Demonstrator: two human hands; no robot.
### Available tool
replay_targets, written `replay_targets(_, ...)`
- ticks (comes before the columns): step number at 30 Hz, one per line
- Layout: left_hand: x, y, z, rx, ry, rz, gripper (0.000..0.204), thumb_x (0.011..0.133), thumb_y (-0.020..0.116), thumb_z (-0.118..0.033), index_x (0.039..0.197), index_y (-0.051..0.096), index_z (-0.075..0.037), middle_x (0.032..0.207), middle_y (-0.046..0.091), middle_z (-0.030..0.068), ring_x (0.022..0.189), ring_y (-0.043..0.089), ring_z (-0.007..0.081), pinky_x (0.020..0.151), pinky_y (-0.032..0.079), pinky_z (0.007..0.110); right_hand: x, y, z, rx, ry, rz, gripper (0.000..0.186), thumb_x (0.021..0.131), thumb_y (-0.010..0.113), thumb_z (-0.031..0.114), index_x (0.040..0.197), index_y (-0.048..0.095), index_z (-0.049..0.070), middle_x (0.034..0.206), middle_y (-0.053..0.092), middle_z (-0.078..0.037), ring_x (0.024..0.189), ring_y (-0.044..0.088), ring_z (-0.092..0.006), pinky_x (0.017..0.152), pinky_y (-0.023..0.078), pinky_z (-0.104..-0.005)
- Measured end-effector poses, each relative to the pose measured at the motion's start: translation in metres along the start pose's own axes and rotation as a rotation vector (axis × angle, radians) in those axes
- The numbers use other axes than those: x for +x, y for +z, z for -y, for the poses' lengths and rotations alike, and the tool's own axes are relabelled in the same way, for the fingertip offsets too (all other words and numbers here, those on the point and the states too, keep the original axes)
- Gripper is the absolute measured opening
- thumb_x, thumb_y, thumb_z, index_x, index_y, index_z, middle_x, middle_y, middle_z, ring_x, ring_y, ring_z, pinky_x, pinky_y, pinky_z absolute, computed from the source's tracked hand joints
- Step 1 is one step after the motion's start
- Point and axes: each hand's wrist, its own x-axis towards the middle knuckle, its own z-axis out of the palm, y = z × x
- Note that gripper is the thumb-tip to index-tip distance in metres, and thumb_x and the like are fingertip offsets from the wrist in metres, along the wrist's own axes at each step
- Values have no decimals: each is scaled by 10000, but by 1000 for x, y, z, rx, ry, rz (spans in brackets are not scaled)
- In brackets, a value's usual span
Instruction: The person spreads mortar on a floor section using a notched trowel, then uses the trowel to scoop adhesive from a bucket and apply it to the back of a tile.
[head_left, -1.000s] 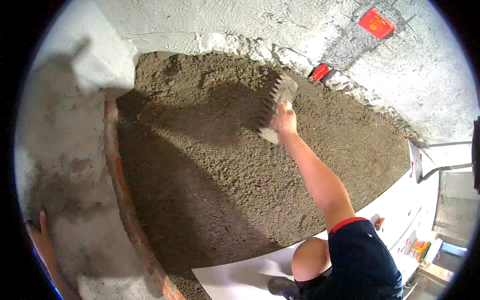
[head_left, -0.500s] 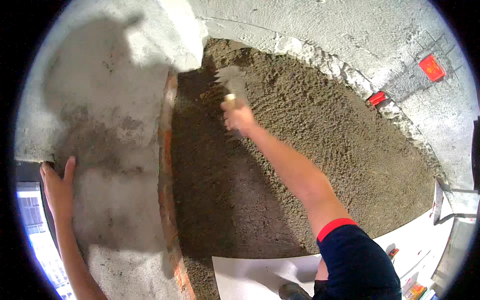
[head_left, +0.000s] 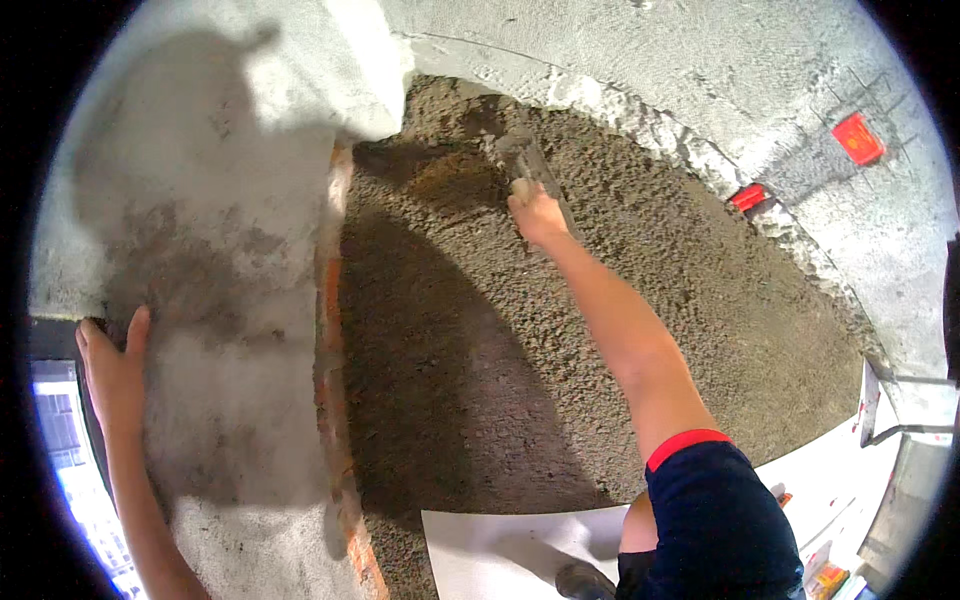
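My right hand (head_left: 541, 216) is wrapped round the pale handle of a flat metal trowel (head_left: 527, 155). Its blade lies against the rough brown mortar (head_left: 650, 290), close to the upper end of the coated area. Blade and fingers hide the mortar beneath them. Off to the left, my left hand (head_left: 115, 375) rests on the grey wall (head_left: 230, 400) beside the window opening, thumb spread from the fingers and nothing held. A smoother, darker patch of mortar (head_left: 450, 185) shows just left of the trowel.
A strip of exposed brick (head_left: 335, 390) borders the mortar on the left. Two red boxes, one upper (head_left: 858, 139) and one lower (head_left: 748, 197), are set at the right. A white sheet (head_left: 480, 550) lies along the bottom, with a dark shoe (head_left: 583, 582) over it.
My right hand has carried the trowel to the right across the upper mortar, uncovering the smoother patch. My left hand has stayed at the window edge.
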Motion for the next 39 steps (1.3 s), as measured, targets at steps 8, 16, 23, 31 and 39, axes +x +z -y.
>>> replay_targets(8,7,-7,9,49,-17,168,903,899,608,-574,1415,343,118,1422,417,289,1303,446,425,1071,394,447,-32,-79,-144,264,128,-196,638,924,554,475,1359,434,23,1155,625,-281,1048,623,-428,876,507,-497)
replay_targets(16,16,18,33,34,12,101,909,895,585,-611,1437,343,77,1440,408,276,1318,438,412,1078,396,457,-80,-123,-228,372,175,-494,436,910,567,459,1050,600,48,755,604,-109,660,609,-245,612,487,-381)
replay_targets(23,9,6,20,44,-15,138,881,902,597,-585,1429,359,79,1418,424,276,1286,463,413,1057,408,457,-116,-133,-218,1226,464,-354,409,936,547,540,890,548,133,667,466,24,501,427,-116,446,337,-271)
replay_targets(31,-2,-21,-10,-51,30,131,779,886,668,-507,1328,449,96,1297,507,283,1220,497,428,1024,406,451,-31,-66,-111,1260,333,-45,441,936,569,502,869,512,70,644,501,-54,506,457,-158,451,381,-331)
replay_targets(39,-5,-23,-12,18,-28,102,881,863,659,-575,1350,410,116,1329,488,285,1248,483,425,1042,394,447,23,38,52,1222,209,279,511,931,597,540,1078,545,53,775,536,-75,590,485,-179,524,413,-377)
